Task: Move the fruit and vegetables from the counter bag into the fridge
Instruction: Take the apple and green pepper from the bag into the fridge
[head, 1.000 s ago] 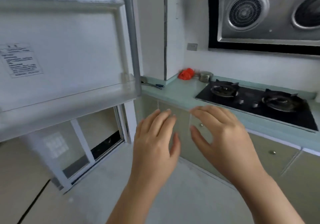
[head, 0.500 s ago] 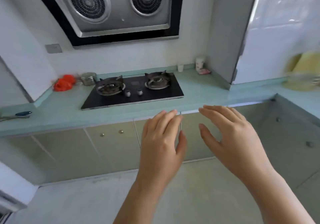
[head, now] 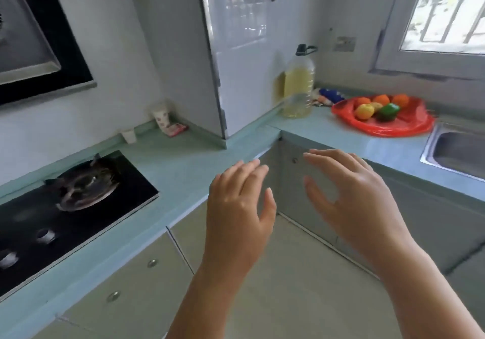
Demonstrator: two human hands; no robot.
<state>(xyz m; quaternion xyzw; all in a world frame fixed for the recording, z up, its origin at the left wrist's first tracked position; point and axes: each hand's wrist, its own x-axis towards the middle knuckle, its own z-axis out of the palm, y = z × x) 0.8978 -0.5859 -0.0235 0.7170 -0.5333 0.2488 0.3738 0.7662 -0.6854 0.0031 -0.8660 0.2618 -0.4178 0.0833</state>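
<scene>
The fruit and vegetables are seen lying on the red bag (head: pixel 388 126), which is spread flat on the counter (head: pixel 328 134): a green pepper (head: pixel 388 111) at the front, a yellow-orange fruit (head: pixel 364 111) just beside it, and three oranges (head: pixel 381 99) lined up behind. The bag is placed between the oil bottle (head: pixel 298 86) and the sink (head: pixel 456 152), below the window (head: pixel 446 10). Both hands are held out in the air, well short of the bag, over the floor at the counter's inner corner. The left hand (head: pixel 236 215) is empty, fingers loosely spread; the right hand (head: pixel 351 197) is likewise released, fingers curved, nothing grasped.
</scene>
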